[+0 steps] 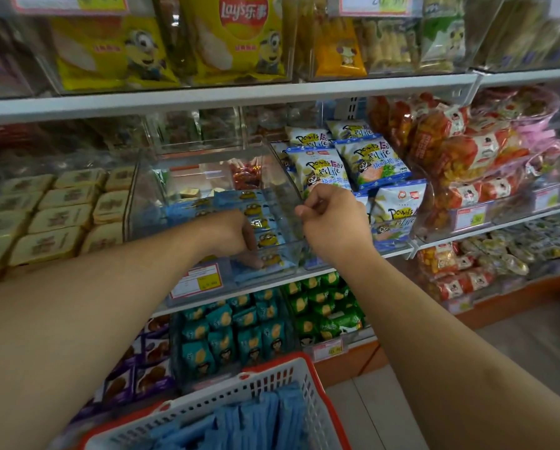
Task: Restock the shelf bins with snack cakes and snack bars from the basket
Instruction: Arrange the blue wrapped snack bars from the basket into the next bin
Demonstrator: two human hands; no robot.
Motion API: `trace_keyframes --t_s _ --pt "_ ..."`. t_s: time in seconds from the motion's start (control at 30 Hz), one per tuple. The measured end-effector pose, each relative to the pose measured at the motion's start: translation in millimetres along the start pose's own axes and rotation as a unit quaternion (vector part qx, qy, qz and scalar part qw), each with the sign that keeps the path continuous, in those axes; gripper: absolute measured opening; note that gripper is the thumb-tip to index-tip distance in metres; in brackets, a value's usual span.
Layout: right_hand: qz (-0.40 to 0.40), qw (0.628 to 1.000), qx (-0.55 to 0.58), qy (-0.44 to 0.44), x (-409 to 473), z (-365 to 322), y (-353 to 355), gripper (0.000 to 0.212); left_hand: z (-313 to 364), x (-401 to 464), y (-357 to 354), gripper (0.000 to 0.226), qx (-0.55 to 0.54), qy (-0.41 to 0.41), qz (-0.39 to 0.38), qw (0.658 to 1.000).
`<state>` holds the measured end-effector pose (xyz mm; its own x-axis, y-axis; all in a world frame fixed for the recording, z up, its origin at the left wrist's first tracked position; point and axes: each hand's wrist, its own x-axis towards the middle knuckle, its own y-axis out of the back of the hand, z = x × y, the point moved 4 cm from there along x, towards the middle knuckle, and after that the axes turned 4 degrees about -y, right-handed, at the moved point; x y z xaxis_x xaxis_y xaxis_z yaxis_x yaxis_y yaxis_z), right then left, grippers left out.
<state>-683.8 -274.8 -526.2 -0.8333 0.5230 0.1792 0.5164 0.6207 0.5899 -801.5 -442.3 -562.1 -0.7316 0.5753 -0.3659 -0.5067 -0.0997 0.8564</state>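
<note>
On the middle shelf, head view: clear acrylic bin (pixel 148 203) holds rows of blue snack-cake packets with yellow cartoon figures (pixel 259 222). Left hand (pixel 230 235) reaches down into the bin front, fingertips pressing on the nearest blue packet (pixel 273 259); whether it grasps cannot be told. Right hand (pixel 334 219) is clenched, pinching the bin's right wall at its upper edge. White-and-blue panda snack bags (pixel 369 160) fill the neighbouring bin to the right. Below, a white perforated basket with red rim (pixel 272 381) contains more blue packets (pixel 262 420).
</note>
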Motion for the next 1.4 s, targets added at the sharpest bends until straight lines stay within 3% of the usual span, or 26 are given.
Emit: trace_keyframes --t_s 0.33,0.47,0.57,0.67,0.87,1.0,1.1,1.2,1.3,1.4 --pt "0.001 1.0 0.004 0.005 0 1 -1 0.022 12 0 -3 0.037 0.044 -0.015 0.006 0.999" --pt "-0.001 1.0 0.001 0.001 0 0 -1 0.021 8 -8 3 0.019 -0.007 -0.027 0.021 0.999" --pt "-0.003 1.0 -0.006 -0.005 -1 -3 0 0.021 3 -26 13 0.006 -0.068 -0.039 0.088 0.993" --pt "-0.006 1.0 -0.022 -0.008 -5 -9 1 0.019 0 -55 19 0.007 -0.138 -0.055 0.155 0.977" --pt "0.013 0.998 -0.065 0.007 -27 -24 11 0.013 -12 -151 11 0.014 -0.238 -0.084 0.307 0.918" --pt "0.064 0.995 -0.054 0.056 -87 -22 3 0.011 -39 -224 -39 0.011 -0.274 -0.074 0.314 0.906" --pt "-0.034 0.996 -0.061 0.055 -150 4 -37 0.015 -84 -250 -112 0.014 -0.258 -0.007 0.261 0.93" --pt "-0.187 0.976 -0.108 -0.008 -215 50 -98 0.018 -141 -265 -197 0.025 -0.148 0.104 0.166 0.969" --pt "-0.305 0.941 -0.117 -0.082 -271 92 -156 0.015 -197 -275 -276 0.074 -0.026 0.206 0.035 0.978" --pt "-0.402 0.893 -0.136 -0.147 -310 121 -204 0.011 -237 -277 -333 0.103 -0.088 0.271 0.006 0.958"
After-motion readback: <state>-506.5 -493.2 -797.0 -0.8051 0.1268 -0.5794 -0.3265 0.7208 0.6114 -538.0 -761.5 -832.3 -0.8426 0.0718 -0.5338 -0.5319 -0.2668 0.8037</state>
